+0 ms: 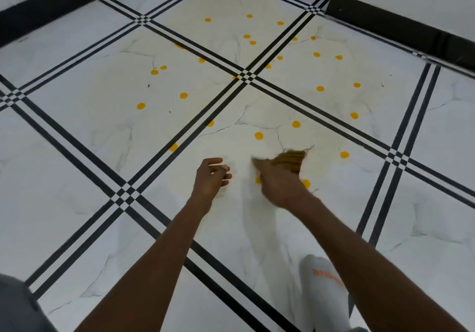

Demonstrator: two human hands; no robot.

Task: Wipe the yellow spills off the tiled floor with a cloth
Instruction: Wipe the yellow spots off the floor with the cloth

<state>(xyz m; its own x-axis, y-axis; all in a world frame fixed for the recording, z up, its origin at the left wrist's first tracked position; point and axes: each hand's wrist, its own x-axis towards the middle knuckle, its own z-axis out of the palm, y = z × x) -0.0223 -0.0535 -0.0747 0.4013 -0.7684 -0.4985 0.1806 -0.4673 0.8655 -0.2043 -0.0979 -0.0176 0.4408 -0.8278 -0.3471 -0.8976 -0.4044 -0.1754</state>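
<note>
Yellow spills (258, 135) dot a white tiled floor (77, 115) crossed by black double lines, seen from a head camera looking down past two bare forearms. The drops are round and small and spread over four tiles that meet at a crossing of the lines. Most lie ahead of the hands, farther from the person, with a wide pale smear around them. The right hand (279, 182) is low over the nearest tile and grips a brown cloth (291, 160), its fingers curled round the bundle, which sticks out forward beyond the knuckles and is blurred. Whether the cloth is pressed on the floor cannot be told. Two drops lie right at this hand: one (305, 183) just to its right by the wrist, and another (257, 180) partly hidden at its left edge. More lie just ahead of the cloth and off to its right. The left hand (212, 175) hovers beside it, apart from the cloth, fingers loosely curled and holding nothing. The right hand is clearly the nearer one to the spills, so the wiping likely runs forward and outward from it. A foot in a grey sock (323, 293) stands below the right forearm.
</note>
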